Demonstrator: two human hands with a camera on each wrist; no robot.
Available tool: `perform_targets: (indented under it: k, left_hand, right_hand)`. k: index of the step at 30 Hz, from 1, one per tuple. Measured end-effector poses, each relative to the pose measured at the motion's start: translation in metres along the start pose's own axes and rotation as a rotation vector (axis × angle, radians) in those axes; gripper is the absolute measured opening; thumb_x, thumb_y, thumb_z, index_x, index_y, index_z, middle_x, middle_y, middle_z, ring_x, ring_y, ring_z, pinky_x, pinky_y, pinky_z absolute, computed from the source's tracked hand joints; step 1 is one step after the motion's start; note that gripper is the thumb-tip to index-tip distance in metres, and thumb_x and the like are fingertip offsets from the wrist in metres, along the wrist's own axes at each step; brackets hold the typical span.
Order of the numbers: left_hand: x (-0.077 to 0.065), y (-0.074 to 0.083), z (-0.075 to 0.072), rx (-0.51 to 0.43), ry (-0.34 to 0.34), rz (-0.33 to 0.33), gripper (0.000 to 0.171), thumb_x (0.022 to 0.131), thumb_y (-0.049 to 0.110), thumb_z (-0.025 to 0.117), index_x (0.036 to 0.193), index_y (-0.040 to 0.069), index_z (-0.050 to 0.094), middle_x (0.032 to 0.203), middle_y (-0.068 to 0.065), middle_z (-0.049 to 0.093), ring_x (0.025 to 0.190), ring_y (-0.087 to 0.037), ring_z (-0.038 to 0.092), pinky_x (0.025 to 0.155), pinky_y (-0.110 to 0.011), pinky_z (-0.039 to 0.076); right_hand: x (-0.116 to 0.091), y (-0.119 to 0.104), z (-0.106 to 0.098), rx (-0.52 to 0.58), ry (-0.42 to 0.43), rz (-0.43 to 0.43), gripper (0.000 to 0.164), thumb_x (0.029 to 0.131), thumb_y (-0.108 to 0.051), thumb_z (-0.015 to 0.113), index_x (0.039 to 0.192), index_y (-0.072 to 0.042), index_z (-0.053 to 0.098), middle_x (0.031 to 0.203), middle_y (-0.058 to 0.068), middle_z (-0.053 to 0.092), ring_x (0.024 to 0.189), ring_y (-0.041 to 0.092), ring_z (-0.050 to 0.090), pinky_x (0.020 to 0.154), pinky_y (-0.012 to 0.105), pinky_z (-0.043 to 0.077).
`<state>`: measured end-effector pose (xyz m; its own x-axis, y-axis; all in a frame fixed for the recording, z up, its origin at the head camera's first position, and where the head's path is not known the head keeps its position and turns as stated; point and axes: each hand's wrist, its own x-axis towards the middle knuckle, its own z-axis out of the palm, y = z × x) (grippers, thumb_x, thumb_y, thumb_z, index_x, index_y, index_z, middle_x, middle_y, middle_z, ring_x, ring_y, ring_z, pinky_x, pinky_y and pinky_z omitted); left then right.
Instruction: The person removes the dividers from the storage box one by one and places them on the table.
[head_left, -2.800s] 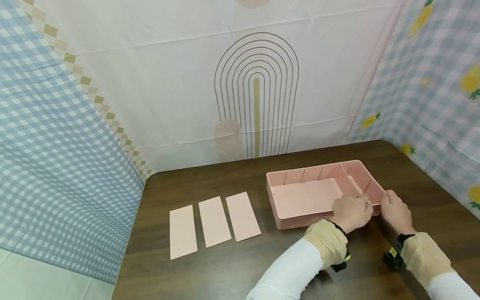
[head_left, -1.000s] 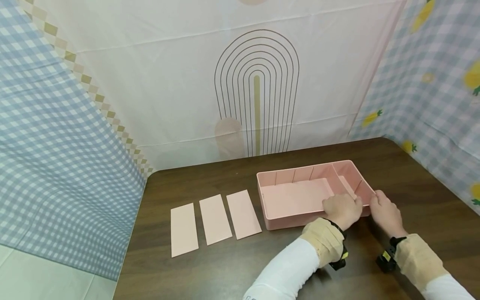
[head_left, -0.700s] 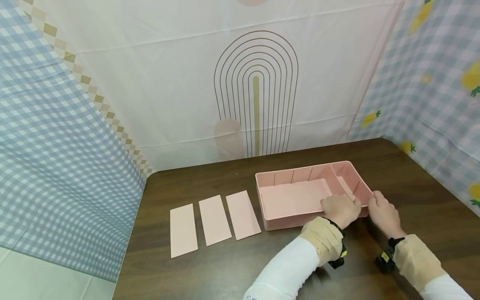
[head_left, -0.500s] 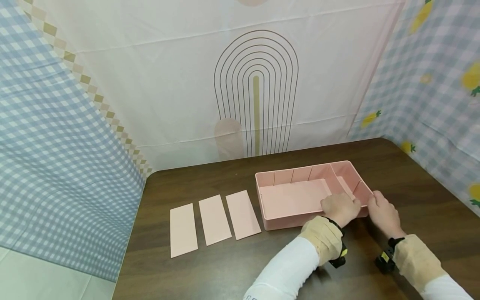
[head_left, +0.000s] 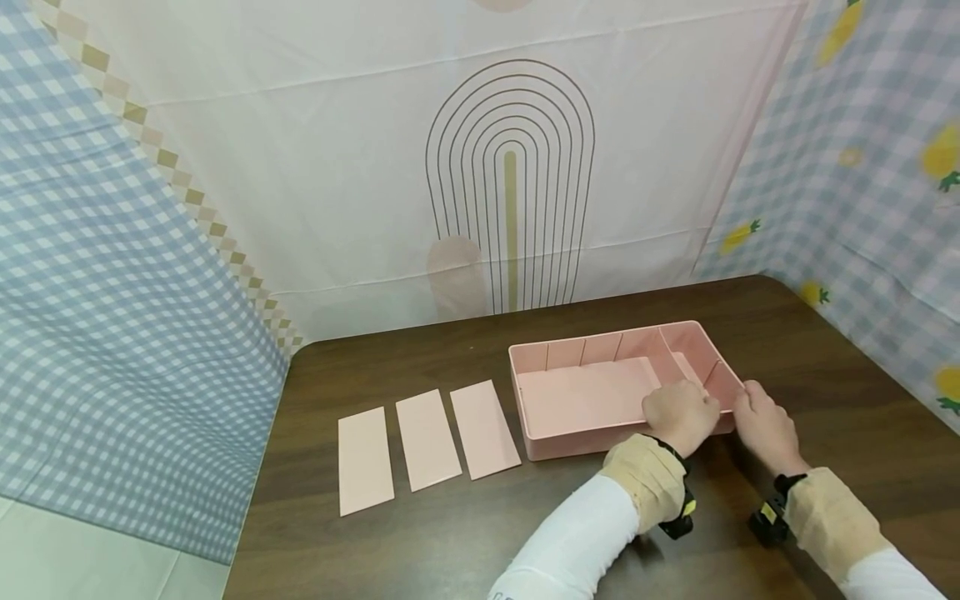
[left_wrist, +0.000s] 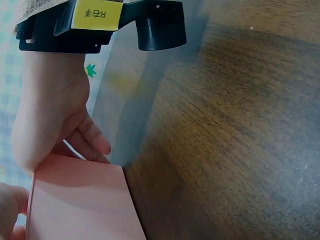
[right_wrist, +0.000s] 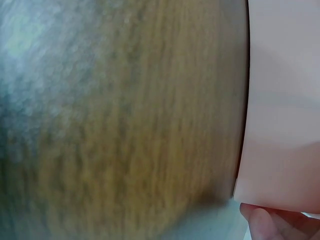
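Note:
A pink box (head_left: 585, 446) stands open-topped on the table, with a pink divider (head_left: 672, 364) across it near its right end. My left hand (head_left: 681, 417) reaches over the near wall with curled fingers at the divider's near end, which the hand hides. In the left wrist view, left fingers (left_wrist: 11, 210) show beside the box's rim. My right hand (head_left: 768, 429) grips the near right corner of the box. The right wrist view has right fingertips (right_wrist: 265, 222) against that corner. Left of the box lie three loose pink panels: left (head_left: 365, 461), middle (head_left: 428, 440) and right (head_left: 485, 429).
A brown wooden table (head_left: 420, 550) carries everything. A white patterned cloth (head_left: 337, 192) hangs behind it, with blue checked cloth (head_left: 150, 317) at the left and more at the right. Black cameras (head_left: 768, 523) sit on the wrists.
Since the earliest frame the box has shifted a little to the left, both hands moving along with it. During the last half second hardly anything moves. The three loose panels stay put.

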<state>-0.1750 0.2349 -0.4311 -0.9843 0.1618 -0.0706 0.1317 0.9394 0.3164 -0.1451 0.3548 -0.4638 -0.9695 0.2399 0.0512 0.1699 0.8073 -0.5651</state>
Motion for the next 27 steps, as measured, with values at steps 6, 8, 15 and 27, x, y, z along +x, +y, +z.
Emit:
perform_targets:
  k: [6,8,15,27]
  left_hand:
    - [0.0010,0.0007,0.0017,0.009,0.062,0.011,0.038,0.084,0.049,0.048,0.054,0.025,0.053,0.060,0.010,0.054,0.056,-0.010,0.049,0.050,-0.028,0.036]
    - [0.0010,0.0008,0.0019,0.012,0.072,0.016,0.038,0.083,0.049,0.049,0.054,0.025,0.053,0.060,0.010,0.055,0.055,-0.009,0.049,0.049,-0.028,0.036]
    - [0.0009,0.0016,0.0025,0.040,0.112,0.036,0.036,0.082,0.048,0.050,0.053,0.025,0.054,0.063,0.011,0.058,0.055,-0.009,0.050,0.048,-0.028,0.036]
    - [0.0013,0.0029,0.0023,0.037,0.141,0.061,0.036,0.083,0.045,0.050,0.055,0.023,0.057,0.060,0.009,0.057,0.051,-0.010,0.048,0.044,-0.027,0.036]
  right_hand:
    - [0.0000,0.0002,-0.0005,-0.004,0.006,0.002,0.042,0.095,-0.028,0.017,0.112,0.004,0.039,0.106,0.036,0.048,0.086,0.052,0.049,0.063,0.057,0.038]
    - [-0.0003,0.0001,-0.0007,-0.006,0.008,0.000,0.042,0.095,-0.028,0.017,0.111,0.004,0.039,0.106,0.036,0.048,0.086,0.052,0.049,0.063,0.057,0.038]
    - [-0.0004,-0.0001,-0.0009,-0.005,0.012,0.000,0.041,0.095,-0.027,0.017,0.111,0.004,0.040,0.107,0.036,0.047,0.087,0.053,0.048,0.063,0.057,0.038]
    - [0.0000,0.0005,-0.0006,-0.004,-0.001,0.001,0.041,0.095,-0.028,0.017,0.111,0.003,0.039,0.105,0.035,0.049,0.084,0.050,0.050,0.062,0.056,0.038]
